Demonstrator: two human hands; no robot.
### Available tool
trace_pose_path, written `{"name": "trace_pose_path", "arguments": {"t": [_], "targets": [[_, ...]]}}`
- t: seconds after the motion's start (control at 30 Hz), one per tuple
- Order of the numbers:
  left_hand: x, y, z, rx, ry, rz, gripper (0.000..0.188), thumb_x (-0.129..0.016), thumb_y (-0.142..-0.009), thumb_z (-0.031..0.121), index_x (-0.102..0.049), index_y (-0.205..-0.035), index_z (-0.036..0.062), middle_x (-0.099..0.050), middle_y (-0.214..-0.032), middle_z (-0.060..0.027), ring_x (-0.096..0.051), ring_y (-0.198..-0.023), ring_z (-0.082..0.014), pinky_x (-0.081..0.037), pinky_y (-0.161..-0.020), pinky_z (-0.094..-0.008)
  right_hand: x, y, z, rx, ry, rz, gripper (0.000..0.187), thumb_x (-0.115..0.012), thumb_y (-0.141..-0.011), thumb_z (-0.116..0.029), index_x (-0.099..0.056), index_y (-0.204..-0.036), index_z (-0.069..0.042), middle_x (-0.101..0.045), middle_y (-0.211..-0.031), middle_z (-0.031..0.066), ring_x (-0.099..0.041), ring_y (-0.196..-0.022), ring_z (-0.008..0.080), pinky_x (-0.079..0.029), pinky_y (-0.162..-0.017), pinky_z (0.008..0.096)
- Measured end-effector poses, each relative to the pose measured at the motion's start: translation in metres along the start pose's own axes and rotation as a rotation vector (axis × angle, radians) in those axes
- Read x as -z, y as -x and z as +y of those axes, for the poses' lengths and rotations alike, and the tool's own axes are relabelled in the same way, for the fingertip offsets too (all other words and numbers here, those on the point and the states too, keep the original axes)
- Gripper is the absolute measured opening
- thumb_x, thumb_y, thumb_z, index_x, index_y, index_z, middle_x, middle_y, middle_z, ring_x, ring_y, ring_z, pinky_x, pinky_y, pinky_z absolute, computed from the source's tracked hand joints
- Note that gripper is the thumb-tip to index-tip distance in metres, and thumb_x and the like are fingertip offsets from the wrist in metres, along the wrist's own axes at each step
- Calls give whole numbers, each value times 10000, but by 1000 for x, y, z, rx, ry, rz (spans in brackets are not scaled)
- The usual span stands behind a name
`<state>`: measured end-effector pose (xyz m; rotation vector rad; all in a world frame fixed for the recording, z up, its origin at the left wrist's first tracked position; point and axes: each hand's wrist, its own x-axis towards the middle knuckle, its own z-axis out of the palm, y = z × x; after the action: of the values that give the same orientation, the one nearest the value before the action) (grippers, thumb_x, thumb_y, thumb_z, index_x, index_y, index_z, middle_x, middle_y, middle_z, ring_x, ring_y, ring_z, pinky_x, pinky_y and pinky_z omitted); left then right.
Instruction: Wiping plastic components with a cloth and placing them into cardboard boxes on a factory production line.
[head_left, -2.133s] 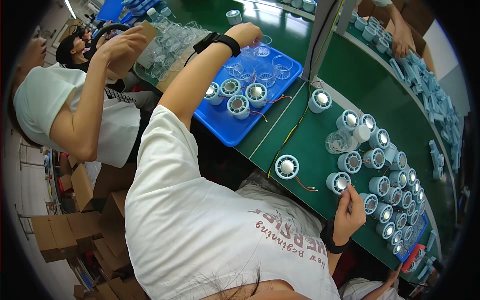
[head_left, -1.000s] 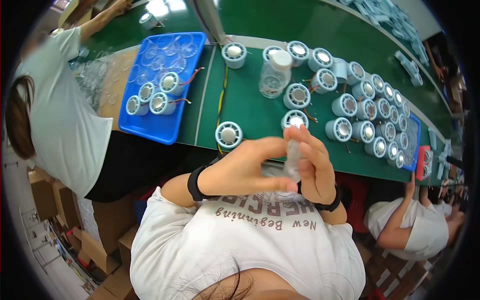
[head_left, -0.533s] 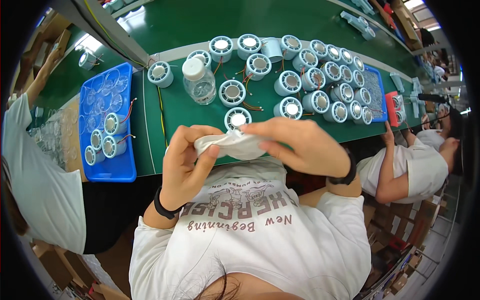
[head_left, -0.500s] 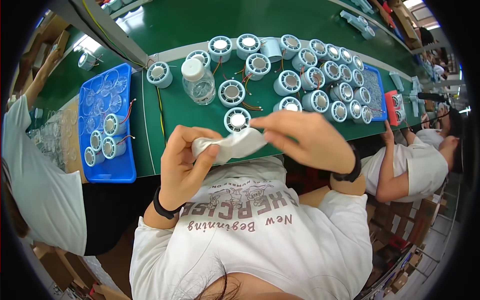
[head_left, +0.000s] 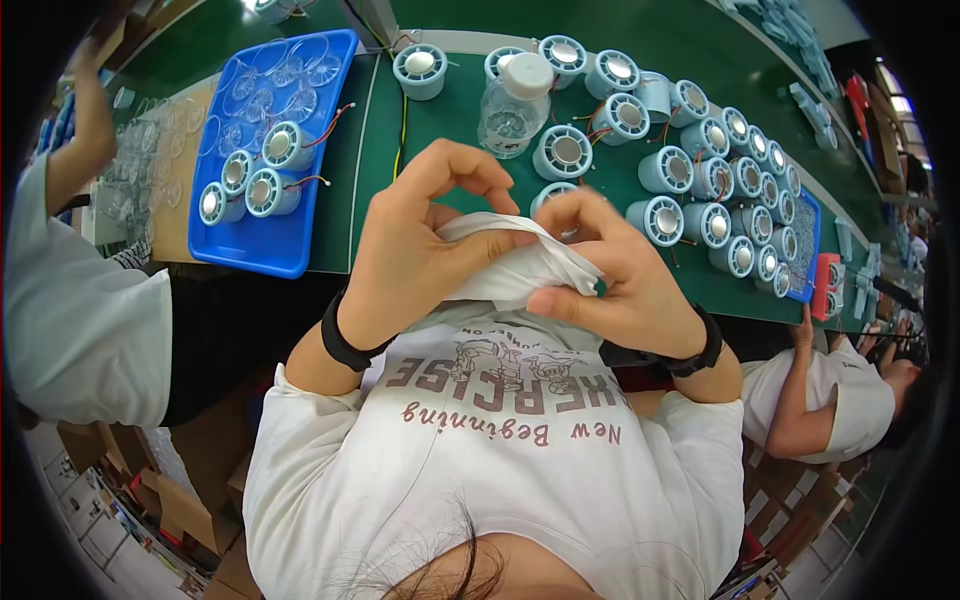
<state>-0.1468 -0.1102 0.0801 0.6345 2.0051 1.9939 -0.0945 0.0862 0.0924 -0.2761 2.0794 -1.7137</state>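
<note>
A white cloth (head_left: 515,268) is stretched between my two hands, just in front of the table's near edge. My left hand (head_left: 425,235) pinches its left side between thumb and fingers. At its right side my right hand (head_left: 610,265) grips the folded edge with thumb and fingertips. Just beyond my hands stands a clear bottle with a white cap (head_left: 515,105). Close by it are a light-blue round motor unit with a silver centre (head_left: 563,152) and another partly hidden behind my fingers.
Several more motor units (head_left: 708,225) with red and black wires fill the right of the green table (head_left: 440,120). A blue tray (head_left: 245,240) at left holds clear plastic fan-like parts and motor units. Another blue tray (head_left: 810,250) and a red box (head_left: 826,287) lie far right. People sit on both sides.
The view has turned, so the table's things sit further right. The cloth has gone from a bunched strip to a wider spread, and my right hand has closed on its edge.
</note>
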Motion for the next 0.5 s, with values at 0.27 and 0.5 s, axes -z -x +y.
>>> {"name": "trace_pose_path", "arguments": {"t": [0.27,0.5], "targets": [[12,18,-28,33,98,-38,406,-781,-722,18,-576,-1073,33,-541,-1169,-103,-609,-851,-166,-541,-684,-286,-10,-16,-31,91,-341,545,250,-573,-965,-221,-653,-986,16,-645,-952,116,-605,-900,152,-505,-731,323],[51,42,-36,-176,-1077,-99,557,-787,-666,69,-589,-1186,44,-569,-1145,-124,-533,-1034,-283,-468,-873,-358,7,-65,-44,494,967,835,426,-630,-825,-287,-636,-1153,-15,-632,-1139,204,-642,-957,321,-510,-788,379]]}}
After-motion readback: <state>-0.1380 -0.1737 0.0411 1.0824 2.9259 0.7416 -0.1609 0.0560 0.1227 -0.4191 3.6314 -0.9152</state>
